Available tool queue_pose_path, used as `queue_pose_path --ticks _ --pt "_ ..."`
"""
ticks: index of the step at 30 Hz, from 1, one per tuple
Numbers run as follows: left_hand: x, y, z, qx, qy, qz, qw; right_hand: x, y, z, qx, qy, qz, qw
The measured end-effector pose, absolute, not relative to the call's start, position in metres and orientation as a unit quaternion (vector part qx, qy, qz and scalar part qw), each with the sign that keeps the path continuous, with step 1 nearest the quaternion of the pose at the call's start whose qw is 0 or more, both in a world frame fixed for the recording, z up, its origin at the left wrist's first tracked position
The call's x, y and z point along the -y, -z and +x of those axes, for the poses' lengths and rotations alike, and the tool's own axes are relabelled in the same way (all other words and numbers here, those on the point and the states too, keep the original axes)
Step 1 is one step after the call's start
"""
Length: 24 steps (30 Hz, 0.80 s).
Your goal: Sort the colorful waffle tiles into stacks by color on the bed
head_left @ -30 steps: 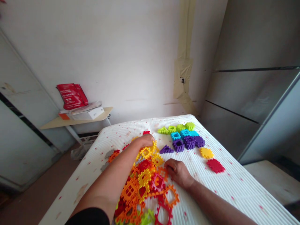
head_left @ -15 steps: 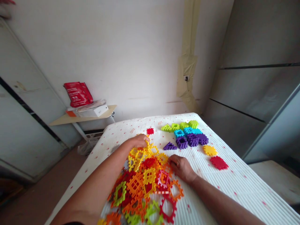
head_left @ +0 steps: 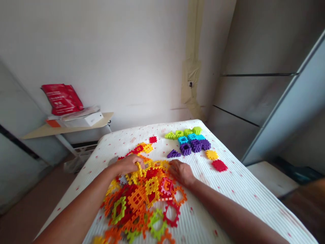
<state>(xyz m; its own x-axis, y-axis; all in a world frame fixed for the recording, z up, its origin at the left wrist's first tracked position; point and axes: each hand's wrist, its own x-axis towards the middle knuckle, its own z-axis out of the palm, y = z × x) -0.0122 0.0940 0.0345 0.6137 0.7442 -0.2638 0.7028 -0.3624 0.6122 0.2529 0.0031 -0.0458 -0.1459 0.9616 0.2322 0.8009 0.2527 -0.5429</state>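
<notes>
Far left, a red bag (head_left: 62, 99) leans above a white box (head_left: 92, 119) on a narrow shelf (head_left: 106, 117). On the white ribbed mattress (head_left: 203, 210), the left hand (head_left: 127, 165) has its fingers closed around a yellow waffle block (head_left: 139, 168) on a heap of interlocking plastic blocks (head_left: 137, 200), while the right hand (head_left: 180, 172) rests curled against the heap's right edge, its grip impossible to tell. Further right lie grouped lime, blue and purple blocks (head_left: 189, 139), then a yellow block (head_left: 212, 155) and a red block (head_left: 219, 165).
</notes>
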Motion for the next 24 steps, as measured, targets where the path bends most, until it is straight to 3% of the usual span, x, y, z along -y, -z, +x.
queue_pose_path --ticks 8,16,24 --pt "-0.072 -0.033 -0.02 -0.449 -0.217 0.786 0.365 -0.001 0.041 0.251 0.721 -0.196 -0.574 0.335" --pt "-0.012 -0.022 -0.009 -0.476 -0.395 0.749 0.238 0.002 0.044 0.253 0.718 -0.173 -0.536 0.409" --pt "0.043 -0.015 0.022 -0.5 -0.475 0.591 0.418 0.025 0.014 0.234 0.688 -0.222 -0.473 0.503"
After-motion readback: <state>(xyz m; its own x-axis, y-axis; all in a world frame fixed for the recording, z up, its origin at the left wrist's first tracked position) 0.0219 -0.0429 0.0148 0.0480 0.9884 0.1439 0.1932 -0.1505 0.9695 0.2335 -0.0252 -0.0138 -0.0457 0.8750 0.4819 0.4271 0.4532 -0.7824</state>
